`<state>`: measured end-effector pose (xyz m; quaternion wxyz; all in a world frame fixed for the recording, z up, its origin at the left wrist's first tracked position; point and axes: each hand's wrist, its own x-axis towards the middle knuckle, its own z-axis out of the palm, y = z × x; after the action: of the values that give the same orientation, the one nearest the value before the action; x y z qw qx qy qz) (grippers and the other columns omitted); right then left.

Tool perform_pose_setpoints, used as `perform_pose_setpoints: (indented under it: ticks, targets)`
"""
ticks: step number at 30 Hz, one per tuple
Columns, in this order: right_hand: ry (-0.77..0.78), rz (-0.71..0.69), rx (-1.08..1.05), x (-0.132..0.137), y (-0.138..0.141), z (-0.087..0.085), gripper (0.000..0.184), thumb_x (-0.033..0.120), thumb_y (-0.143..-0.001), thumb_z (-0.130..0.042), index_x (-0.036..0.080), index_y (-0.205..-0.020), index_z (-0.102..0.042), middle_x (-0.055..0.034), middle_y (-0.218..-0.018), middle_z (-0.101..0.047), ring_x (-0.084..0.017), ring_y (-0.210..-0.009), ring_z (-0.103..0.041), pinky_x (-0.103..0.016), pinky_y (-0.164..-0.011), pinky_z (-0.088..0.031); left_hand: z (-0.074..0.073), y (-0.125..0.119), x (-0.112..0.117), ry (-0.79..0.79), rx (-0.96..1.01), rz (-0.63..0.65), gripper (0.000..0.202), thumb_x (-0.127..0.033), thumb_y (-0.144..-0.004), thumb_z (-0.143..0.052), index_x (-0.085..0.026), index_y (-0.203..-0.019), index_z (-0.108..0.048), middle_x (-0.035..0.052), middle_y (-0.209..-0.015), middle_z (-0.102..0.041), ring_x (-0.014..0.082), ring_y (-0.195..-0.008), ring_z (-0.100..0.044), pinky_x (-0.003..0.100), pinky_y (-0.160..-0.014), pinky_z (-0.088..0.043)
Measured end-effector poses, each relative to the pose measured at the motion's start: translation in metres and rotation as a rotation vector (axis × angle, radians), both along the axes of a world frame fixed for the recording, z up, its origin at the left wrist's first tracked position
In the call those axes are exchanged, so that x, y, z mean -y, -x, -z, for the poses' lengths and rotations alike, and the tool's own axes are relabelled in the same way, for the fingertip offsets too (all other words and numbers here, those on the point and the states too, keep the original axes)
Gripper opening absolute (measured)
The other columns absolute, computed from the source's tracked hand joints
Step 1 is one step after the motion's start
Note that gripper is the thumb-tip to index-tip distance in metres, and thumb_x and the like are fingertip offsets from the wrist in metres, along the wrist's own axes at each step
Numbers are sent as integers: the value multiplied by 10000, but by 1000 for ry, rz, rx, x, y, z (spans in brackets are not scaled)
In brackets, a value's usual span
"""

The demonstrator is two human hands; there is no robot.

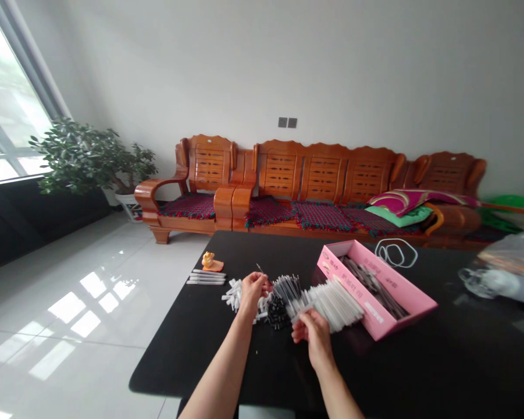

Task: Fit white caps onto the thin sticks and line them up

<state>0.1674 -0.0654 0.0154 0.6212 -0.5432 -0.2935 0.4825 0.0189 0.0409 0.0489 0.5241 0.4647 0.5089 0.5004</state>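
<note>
My left hand point(253, 292) is closed on a thin dark pen refill point(259, 268), whose tip points up past the fingers. Beneath and beside that hand lies a heap of small white pieces point(233, 295). My right hand point(313, 333) is closed on a translucent pen barrel point(303, 312), slightly blurred and partly covered by the fingers. A row of similar whitish barrels point(338, 305) lies just beyond it. Between the hands are a bundle of dark refills point(288, 286) and a pile of small black pieces, probably caps point(278, 315).
A pink box point(381, 329) holding dark grey sticks stands right of the barrels. Several grey pens point(206, 280) and a yellow duck-like figure point(209, 261) lie at left. White loops point(396, 253) and a plastic bag point(514, 256) are at right on the black table point(178, 355).
</note>
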Motion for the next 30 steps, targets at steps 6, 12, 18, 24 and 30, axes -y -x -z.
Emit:
perform_pose_setpoints:
  ticks: [6,12,18,24,30]
  targets:
    - [-120,35,-175,-4,12,-36,293,378,-627,-734,172,-765,-579,-31,-538,-677,-188,-438,-636,-266,-408,-508,-3,14,37,51,429,1,370,-434,-619,-728,-171,-755,-506,-1,-623,-630,105,-497,-588,163,-428,-381]
    - [-143,19,-91,-7,15,-50,207,329,-673,-680,161,-744,-583,-24,-527,-667,-174,-416,-622,-256,-404,-501,2,24,59,61,406,250,278,-381,-696,-703,-145,-793,-595,-18,-550,-583,39,-376,-411,146,-362,-233]
    - [-153,15,-83,-15,10,-60,202,327,-674,-681,157,-736,-589,-19,-524,-661,-164,-398,-609,-243,-385,-480,5,29,73,121,364,422,264,-364,-717,-707,-111,-775,-660,-16,-552,-541,25,-391,-354,165,-382,-183]
    - [-127,31,-65,-19,7,-59,210,332,-660,-689,154,-729,-602,-22,-521,-659,-161,-399,-607,-240,-384,-478,0,29,76,144,342,473,262,-361,-706,-708,-106,-760,-682,-20,-510,-527,27,-371,-343,179,-381,-174]
    - [-109,1,-49,-19,7,-53,212,346,-657,-677,158,-708,-593,-19,-503,-650,-157,-390,-598,-230,-367,-464,0,27,76,136,329,474,269,-366,-695,-711,-102,-742,-694,-14,-512,-527,22,-370,-310,187,-380,-152]
